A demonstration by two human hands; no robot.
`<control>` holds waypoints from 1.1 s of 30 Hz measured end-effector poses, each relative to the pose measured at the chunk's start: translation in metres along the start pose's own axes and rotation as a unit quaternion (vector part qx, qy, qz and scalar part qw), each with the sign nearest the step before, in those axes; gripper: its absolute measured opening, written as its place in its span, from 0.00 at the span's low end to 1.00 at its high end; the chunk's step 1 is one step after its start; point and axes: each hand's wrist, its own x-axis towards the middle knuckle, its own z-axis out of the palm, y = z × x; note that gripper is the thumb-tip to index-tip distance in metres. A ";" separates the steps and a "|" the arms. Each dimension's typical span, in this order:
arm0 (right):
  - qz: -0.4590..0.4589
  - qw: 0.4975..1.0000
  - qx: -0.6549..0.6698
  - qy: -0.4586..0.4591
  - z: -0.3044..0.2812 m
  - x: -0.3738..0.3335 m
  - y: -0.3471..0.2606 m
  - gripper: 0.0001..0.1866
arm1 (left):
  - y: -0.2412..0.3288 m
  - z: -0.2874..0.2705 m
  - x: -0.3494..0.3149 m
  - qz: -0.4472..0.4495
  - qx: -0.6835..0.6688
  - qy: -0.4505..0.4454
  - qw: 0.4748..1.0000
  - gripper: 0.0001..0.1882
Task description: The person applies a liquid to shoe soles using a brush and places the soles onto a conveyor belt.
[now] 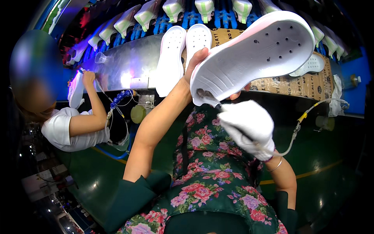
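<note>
Sole: white moulded shoe sole (253, 50), held up in the air above the person's lap, inner face toward the camera, heel end lowest, toe end toward the upper right.
Surface: pale grey inner face with small round holes toward the toe; a dark smear sits at the heel end.
Handling, judged: looks light and springy, likely foam; should flex but not break; the smooth rim may slip in a loose grip. Best taken by the rim near heel or waist, thumb and fingers on opposite faces.
Left hand: bare left hand (194, 64) holds the sole at its heel-side edge; fingers closed around the rim from behind, mostly hidden by the sole.
Right hand: right hand (249, 126) in a white cloth glove, fingers curled narrow around a thin dark tool whose tip meets the heel end of the sole. A thin cable (296, 130) trails from the wrist area toward the right.
Desk: metal desk (128, 66) runs across the top; two more white soles (183, 50) lie near its front edge, a brown cardboard sheet (307, 84) toward its right end.
Rack: blue rack with pale shoe parts (173, 9) behind the far edge.
Other person: a co-worker's hand (89, 77) at the left end presses another white sole (76, 91).
</note>
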 end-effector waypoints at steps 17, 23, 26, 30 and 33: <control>0.160 0.983 0.037 0.084 -0.038 0.014 0.022 0.13 | -0.030 0.012 -0.021 0.069 -0.046 0.177 0.981 0.40; -0.030 0.988 -0.132 0.073 -0.058 0.046 0.032 0.10 | -0.036 0.016 -0.020 0.036 0.044 0.185 0.981 0.50; 0.114 0.985 0.114 0.063 -0.078 0.032 -0.002 0.12 | -0.020 0.011 -0.023 0.096 0.045 0.077 0.991 0.52; 0.195 0.907 0.277 0.250 -0.101 -0.011 0.009 0.10 | 0.024 0.072 0.011 0.094 0.077 -0.106 0.987 0.58; 0.242 0.822 0.352 0.377 -0.097 -0.032 0.020 0.11 | 0.067 0.111 0.064 0.087 0.131 -0.217 0.964 0.60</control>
